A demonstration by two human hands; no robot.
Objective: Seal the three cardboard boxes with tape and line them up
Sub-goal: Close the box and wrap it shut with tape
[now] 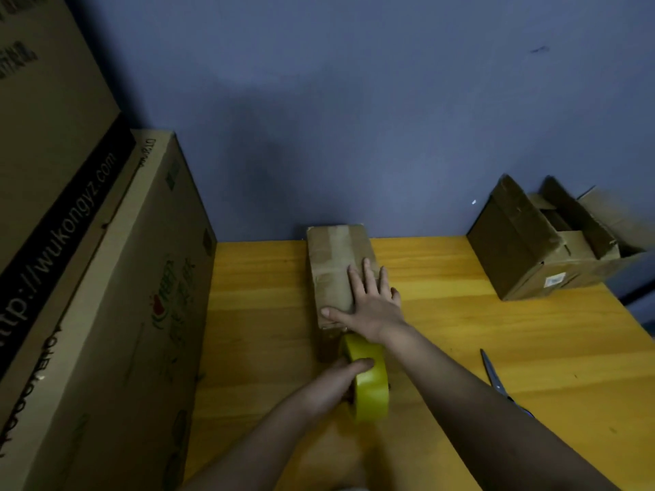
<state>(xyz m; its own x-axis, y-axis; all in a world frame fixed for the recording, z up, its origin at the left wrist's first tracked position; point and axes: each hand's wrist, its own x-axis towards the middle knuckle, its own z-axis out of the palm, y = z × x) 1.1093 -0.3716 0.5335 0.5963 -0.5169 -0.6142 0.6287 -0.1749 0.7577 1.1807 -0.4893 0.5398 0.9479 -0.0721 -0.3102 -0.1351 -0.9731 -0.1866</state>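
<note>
My right hand (368, 306) lies flat on top of the small closed cardboard box (336, 271) in the middle of the yellow wooden table (460, 331), fingers straight and spread, thumb stretched out along the box's near top edge. It presses down and grips nothing. The box stands with its far end at the table's back edge, against the blue wall (354, 101), and a paler strip of tape runs along its top.

My left hand (340, 380) holds the yellow roll of packing tape (368, 380) just in front of the box's near end. The thumb lies curled over the roll's outer face and the other fingers are hidden behind it. The roll stands on edge, touching or almost touching the box's near face; I cannot tell which.

A second cardboard box (538, 256) sits at the far right corner of the table, well apart from the first, its top flaps standing open. A pair of scissors (494, 373) lies on the table to the right of my right forearm, blades pointing away from me.

Two large printed cartons (106, 313) lean at the table's left side.
</note>
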